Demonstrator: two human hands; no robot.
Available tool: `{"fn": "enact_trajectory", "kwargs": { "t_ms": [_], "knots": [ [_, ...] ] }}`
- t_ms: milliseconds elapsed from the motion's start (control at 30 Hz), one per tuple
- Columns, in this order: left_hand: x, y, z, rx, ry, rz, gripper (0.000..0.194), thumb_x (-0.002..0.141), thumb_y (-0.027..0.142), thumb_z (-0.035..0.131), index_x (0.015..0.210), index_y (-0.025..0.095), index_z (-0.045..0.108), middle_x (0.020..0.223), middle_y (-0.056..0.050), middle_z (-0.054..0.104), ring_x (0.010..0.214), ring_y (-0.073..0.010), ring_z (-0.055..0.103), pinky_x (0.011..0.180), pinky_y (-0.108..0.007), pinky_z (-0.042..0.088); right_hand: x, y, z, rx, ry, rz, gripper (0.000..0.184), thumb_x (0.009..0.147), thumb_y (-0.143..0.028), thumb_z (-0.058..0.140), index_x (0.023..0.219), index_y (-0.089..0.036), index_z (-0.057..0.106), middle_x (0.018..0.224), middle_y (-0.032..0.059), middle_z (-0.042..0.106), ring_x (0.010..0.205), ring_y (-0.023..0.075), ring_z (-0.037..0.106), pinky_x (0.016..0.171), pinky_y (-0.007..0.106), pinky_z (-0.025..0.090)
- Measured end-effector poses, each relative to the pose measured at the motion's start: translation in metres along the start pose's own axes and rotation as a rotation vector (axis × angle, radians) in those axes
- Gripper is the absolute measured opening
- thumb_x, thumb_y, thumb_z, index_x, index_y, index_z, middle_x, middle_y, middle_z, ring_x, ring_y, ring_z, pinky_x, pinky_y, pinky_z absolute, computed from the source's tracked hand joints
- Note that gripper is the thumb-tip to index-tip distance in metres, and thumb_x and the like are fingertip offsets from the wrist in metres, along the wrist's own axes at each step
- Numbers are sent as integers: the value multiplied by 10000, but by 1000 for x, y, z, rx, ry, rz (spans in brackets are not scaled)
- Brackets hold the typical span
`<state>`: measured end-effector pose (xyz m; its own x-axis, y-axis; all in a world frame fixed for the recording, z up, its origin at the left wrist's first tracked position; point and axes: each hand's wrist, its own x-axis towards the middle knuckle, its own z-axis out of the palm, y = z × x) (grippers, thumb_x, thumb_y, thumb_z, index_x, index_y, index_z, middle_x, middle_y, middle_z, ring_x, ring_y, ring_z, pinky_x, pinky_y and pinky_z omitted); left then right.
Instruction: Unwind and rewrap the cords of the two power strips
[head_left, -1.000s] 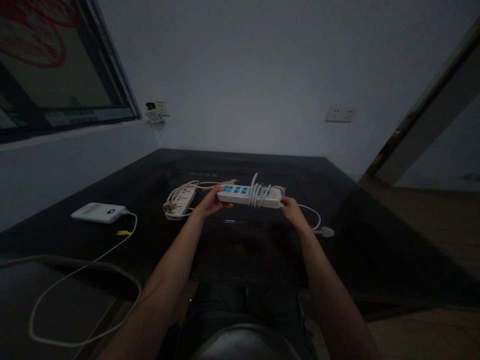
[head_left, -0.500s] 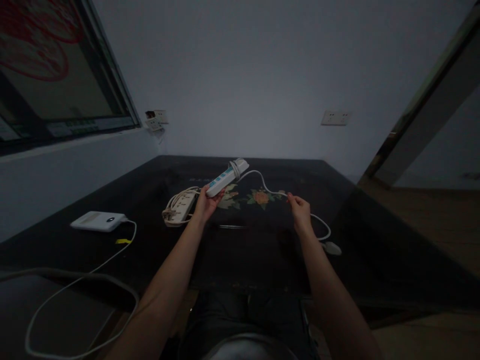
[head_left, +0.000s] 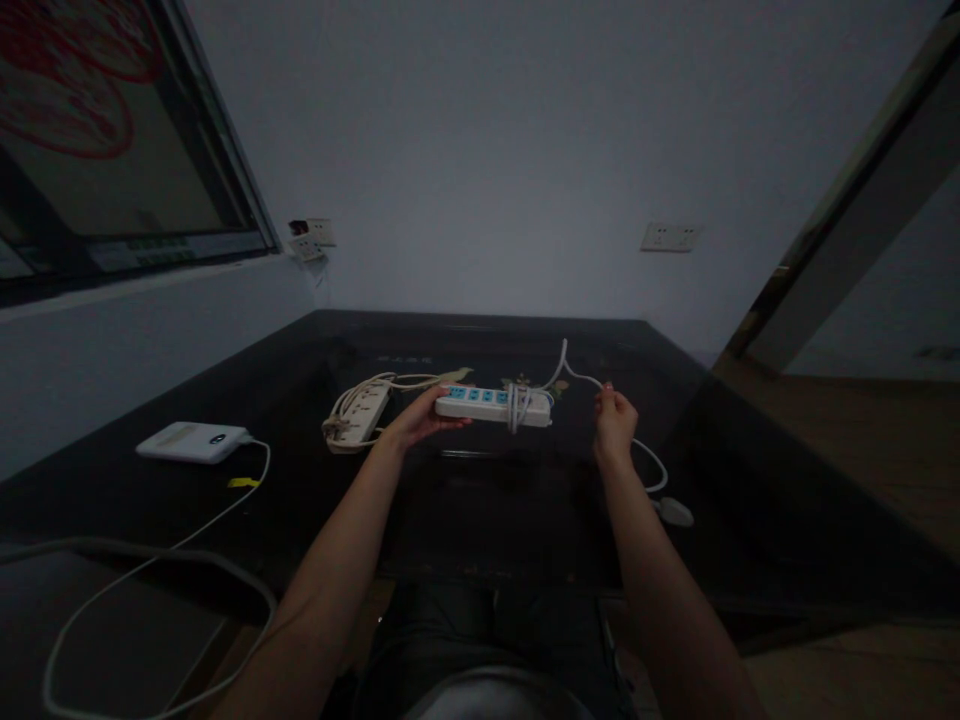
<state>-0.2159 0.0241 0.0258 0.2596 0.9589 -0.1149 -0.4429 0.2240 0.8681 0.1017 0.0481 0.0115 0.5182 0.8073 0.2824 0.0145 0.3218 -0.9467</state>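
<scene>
A white power strip [head_left: 491, 404] with blue sockets is held above the table by my left hand [head_left: 421, 420], which grips its left end. Several turns of its white cord [head_left: 513, 408] wrap around the strip's right half. From there the cord rises in a narrow kink and runs to my right hand [head_left: 616, 425], whose fingers pinch it. Below that hand the cord curves round to a white plug [head_left: 674, 512] at the right. Left of my left hand lies a second, cream power strip [head_left: 365, 412], its cord bundled about it.
The dark table [head_left: 510, 520] has a painted flower pattern and stands against the wall. A white power bank [head_left: 193, 442] with a cable lies at the left, near a yellow tag [head_left: 243, 483]. Wall sockets [head_left: 670, 237] are at the back right, and others [head_left: 321, 232] at the back left.
The white power strip has turned from slanting to nearly level, its wrapped end swinging right and down. My right hand has moved slightly right and the cord has kinked upward.
</scene>
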Motion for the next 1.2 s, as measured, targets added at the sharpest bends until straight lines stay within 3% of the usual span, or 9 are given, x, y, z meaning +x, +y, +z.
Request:
{"fn": "enact_trajectory", "kwargs": {
  "t_ms": [167,267,367,600,667,767,900,1033,1200],
  "knots": [
    [8,-3,-4,-80,169,141,343,839,218,509,1169,126,516,950,-161,692,780,-237,704,689,-335,579,0,-4,-3,167,117,-28,494,718,-692,517,629,-214,428,478,-90,302,415,70,252,409,226,214],
    [12,-2,-7,-189,284,264,352,834,212,516,1176,132,493,966,-148,688,800,-222,706,723,-329,575,2,-3,-4,176,124,-22,509,705,-709,513,629,-214,426,479,-93,296,409,65,249,403,223,217],
    [13,0,-9,-280,320,368,354,825,215,525,1174,165,490,986,-120,689,842,-215,705,765,-323,566,4,1,-4,65,76,-14,522,700,-726,488,620,-212,441,463,-90,308,400,71,256,404,229,219],
    [8,5,1,-308,225,452,388,815,253,538,1197,253,471,1034,-62,680,874,-207,699,777,-313,557,-5,17,4,-580,-350,-164,401,734,-535,562,526,-194,594,455,0,495,472,137,425,495,266,263],
    [6,5,9,-275,179,435,380,817,261,522,1194,246,475,1031,-69,680,867,-212,698,765,-314,558,-10,18,7,-604,-363,-164,309,732,-447,589,546,-202,611,485,5,517,492,146,440,521,271,280],
    [0,3,23,-215,86,402,375,812,263,504,1185,231,476,1009,-79,684,837,-218,700,740,-316,560,-16,9,9,-599,-310,-261,194,740,-376,593,746,-195,663,667,38,593,650,184,517,620,285,359],
    [-4,-2,35,-141,-17,385,358,802,265,517,1155,216,484,1016,-88,682,816,-228,701,720,-328,563,-25,-17,10,-375,-215,-503,311,855,-372,479,1032,-168,633,966,108,619,890,221,549,746,325,422],
    [-4,-7,36,-80,-78,367,327,803,279,529,1119,203,499,1016,-98,681,795,-234,698,698,-343,566,-36,-33,14,-304,-365,-609,325,899,-379,448,1110,-203,621,1099,114,611,1037,241,521,834,366,441],
    [-5,-11,41,-72,-106,330,349,800,274,543,1136,190,503,1057,-109,665,789,-225,691,686,-347,565,-43,-25,21,-544,-449,-786,271,833,-386,582,1018,-213,679,1208,122,561,1184,289,426,1002,468,353]
  ]
}}
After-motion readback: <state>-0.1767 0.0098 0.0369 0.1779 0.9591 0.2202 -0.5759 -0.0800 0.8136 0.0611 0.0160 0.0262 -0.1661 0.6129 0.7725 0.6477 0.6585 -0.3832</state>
